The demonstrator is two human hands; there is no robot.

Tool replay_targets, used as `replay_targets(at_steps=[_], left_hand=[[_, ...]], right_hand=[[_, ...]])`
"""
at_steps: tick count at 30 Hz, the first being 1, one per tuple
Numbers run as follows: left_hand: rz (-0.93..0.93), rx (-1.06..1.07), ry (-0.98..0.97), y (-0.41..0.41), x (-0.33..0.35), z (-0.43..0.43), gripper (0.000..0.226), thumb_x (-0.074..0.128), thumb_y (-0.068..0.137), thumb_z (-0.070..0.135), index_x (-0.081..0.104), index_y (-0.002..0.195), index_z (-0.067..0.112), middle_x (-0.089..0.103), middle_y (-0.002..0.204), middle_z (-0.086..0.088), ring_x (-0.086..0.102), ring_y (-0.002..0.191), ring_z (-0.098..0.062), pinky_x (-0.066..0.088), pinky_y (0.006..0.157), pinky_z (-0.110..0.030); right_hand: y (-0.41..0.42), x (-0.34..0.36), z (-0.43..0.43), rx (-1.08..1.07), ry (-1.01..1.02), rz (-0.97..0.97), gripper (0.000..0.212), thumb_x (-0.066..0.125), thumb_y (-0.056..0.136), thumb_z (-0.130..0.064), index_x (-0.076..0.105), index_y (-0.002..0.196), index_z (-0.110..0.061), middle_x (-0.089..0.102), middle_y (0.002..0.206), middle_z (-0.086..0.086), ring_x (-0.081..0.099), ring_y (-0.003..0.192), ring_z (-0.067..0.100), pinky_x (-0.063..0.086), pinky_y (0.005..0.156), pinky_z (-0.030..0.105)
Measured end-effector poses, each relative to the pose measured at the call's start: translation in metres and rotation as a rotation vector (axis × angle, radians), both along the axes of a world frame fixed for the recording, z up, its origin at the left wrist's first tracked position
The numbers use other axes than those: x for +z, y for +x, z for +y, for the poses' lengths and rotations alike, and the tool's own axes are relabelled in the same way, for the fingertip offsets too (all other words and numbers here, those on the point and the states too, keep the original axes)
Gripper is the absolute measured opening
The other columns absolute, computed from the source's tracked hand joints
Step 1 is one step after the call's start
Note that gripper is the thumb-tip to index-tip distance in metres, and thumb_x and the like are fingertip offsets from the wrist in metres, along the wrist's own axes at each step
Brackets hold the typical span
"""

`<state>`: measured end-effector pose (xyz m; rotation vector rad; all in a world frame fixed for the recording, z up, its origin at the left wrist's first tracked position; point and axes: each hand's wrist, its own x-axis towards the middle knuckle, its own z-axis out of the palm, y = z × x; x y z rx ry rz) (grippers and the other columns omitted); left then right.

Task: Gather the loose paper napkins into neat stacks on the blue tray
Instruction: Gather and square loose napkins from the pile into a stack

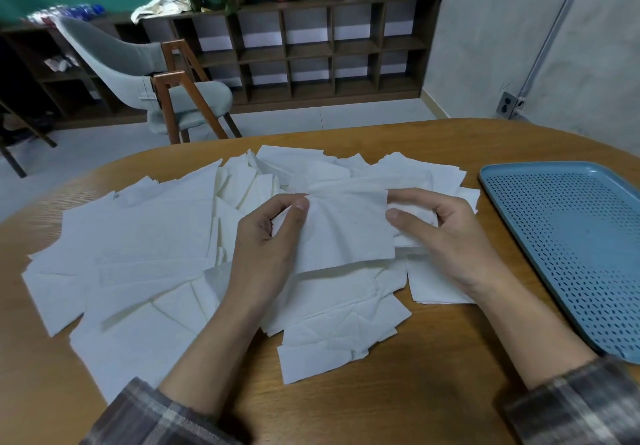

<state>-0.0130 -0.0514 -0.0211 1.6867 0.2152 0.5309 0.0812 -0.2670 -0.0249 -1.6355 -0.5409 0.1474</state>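
Note:
Several loose white paper napkins [138,254] lie spread in an overlapping heap across the wooden table. Both hands hold one small bundle of napkins [343,230] lifted slightly above the heap's middle. My left hand [270,247] pinches its left edge between thumb and fingers. My right hand [440,233] grips its right edge, thumb on top, fingers curled behind. The blue perforated tray [568,236] lies at the right of the table, apart from the heap, with no napkins on the part in view.
The round wooden table [415,392] curves away at the far edge. Beyond it stand a grey chair [138,77] with wooden legs and a dark cubby shelf [311,49] with potted plants on top. A concrete wall rises at the right.

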Motion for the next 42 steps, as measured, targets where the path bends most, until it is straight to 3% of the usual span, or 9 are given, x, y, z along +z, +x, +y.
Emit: replay_targets(at_steps=[3, 6, 9, 12, 18, 25, 35, 38, 42], left_hand=[[-0.021, -0.024, 0.048, 0.001, -0.003, 0.001, 0.018, 0.064, 0.105, 0.022, 0.07, 0.119, 0.03, 0.069, 0.125, 0.021, 0.068, 0.113, -0.005, 0.056, 0.091, -0.027], [-0.084, -0.044, 0.142, 0.001, -0.002, 0.0, 0.022, 0.063, 0.103, 0.006, 0.07, 0.113, 0.025, 0.069, 0.12, 0.018, 0.067, 0.113, -0.008, 0.053, 0.09, -0.023], [-0.062, -0.044, 0.132, -0.002, 0.0, -0.001, 0.032, 0.058, 0.102, -0.001, 0.08, 0.096, 0.022, 0.077, 0.104, 0.016, 0.067, 0.107, -0.003, 0.046, 0.086, -0.014], [-0.049, -0.049, 0.05, -0.003, 0.002, 0.0, 0.034, 0.059, 0.101, 0.001, 0.082, 0.096, 0.024, 0.078, 0.107, 0.016, 0.068, 0.108, -0.003, 0.047, 0.087, -0.017], [-0.05, -0.1, 0.068, -0.006, 0.004, -0.004, 0.02, 0.075, 0.096, 0.013, 0.081, 0.108, 0.028, 0.076, 0.116, 0.02, 0.069, 0.115, -0.003, 0.057, 0.097, -0.03], [-0.066, -0.108, 0.16, -0.005, 0.004, -0.005, 0.021, 0.079, 0.093, 0.015, 0.082, 0.11, 0.028, 0.076, 0.116, 0.02, 0.068, 0.117, -0.004, 0.057, 0.1, -0.031], [-0.078, 0.093, 0.207, 0.002, -0.005, -0.003, 0.021, 0.082, 0.091, 0.031, 0.079, 0.112, 0.032, 0.072, 0.119, 0.016, 0.067, 0.111, -0.009, 0.059, 0.087, -0.03], [0.053, 0.043, 0.08, 0.002, -0.002, 0.0, 0.043, 0.071, 0.089, 0.06, 0.065, 0.128, 0.045, 0.066, 0.131, 0.02, 0.063, 0.119, 0.003, 0.054, 0.09, -0.015], [0.138, -0.27, -0.262, 0.003, -0.002, -0.002, 0.059, 0.065, 0.088, 0.07, 0.059, 0.139, 0.041, 0.069, 0.136, 0.013, 0.066, 0.127, -0.013, 0.053, 0.106, -0.044]], right_hand=[[0.0, 0.001, 0.0, 0.005, 0.018, -0.005, 0.026, 0.07, 0.097, -0.004, 0.077, 0.11, -0.026, 0.077, 0.112, -0.024, 0.065, 0.113, -0.01, 0.044, 0.089, 0.003], [0.0, 0.001, -0.001, 0.047, 0.011, -0.016, 0.032, 0.069, 0.096, 0.001, 0.078, 0.114, -0.024, 0.076, 0.118, -0.021, 0.062, 0.119, -0.01, 0.044, 0.093, 0.004], [0.003, -0.001, -0.003, 0.085, 0.018, 0.001, 0.042, 0.067, 0.086, -0.002, 0.079, 0.118, -0.027, 0.073, 0.13, -0.015, 0.056, 0.133, -0.001, 0.041, 0.11, 0.024], [0.003, -0.001, -0.003, 0.188, 0.121, 0.144, 0.049, 0.057, 0.082, -0.01, 0.075, 0.126, -0.021, 0.072, 0.134, -0.003, 0.06, 0.133, 0.014, 0.044, 0.11, 0.039], [-0.004, -0.003, 0.002, 0.269, 0.152, 0.159, 0.035, 0.068, 0.095, -0.023, 0.07, 0.13, -0.016, 0.074, 0.131, 0.003, 0.068, 0.125, 0.022, 0.056, 0.099, 0.03], [-0.012, 0.0, 0.009, 0.219, 0.055, 0.07, 0.046, 0.069, 0.092, -0.026, 0.064, 0.136, -0.036, 0.07, 0.133, -0.016, 0.065, 0.125, 0.007, 0.056, 0.097, 0.024], [-0.011, 0.005, 0.009, 0.106, 0.09, 0.01, 0.065, 0.067, 0.097, -0.006, 0.047, 0.153, -0.034, 0.061, 0.138, -0.034, 0.056, 0.129, -0.01, 0.049, 0.103, 0.014], [-0.007, 0.007, 0.005, 0.112, 0.207, 0.114, 0.08, 0.072, 0.088, -0.006, 0.045, 0.154, -0.044, 0.054, 0.137, -0.045, 0.049, 0.133, -0.015, 0.043, 0.116, 0.024], [-0.006, 0.007, 0.006, 0.115, 0.19, 0.138, 0.087, 0.071, 0.09, -0.002, 0.037, 0.157, -0.045, 0.061, 0.134, -0.038, 0.056, 0.126, -0.014, 0.05, 0.104, 0.015]])
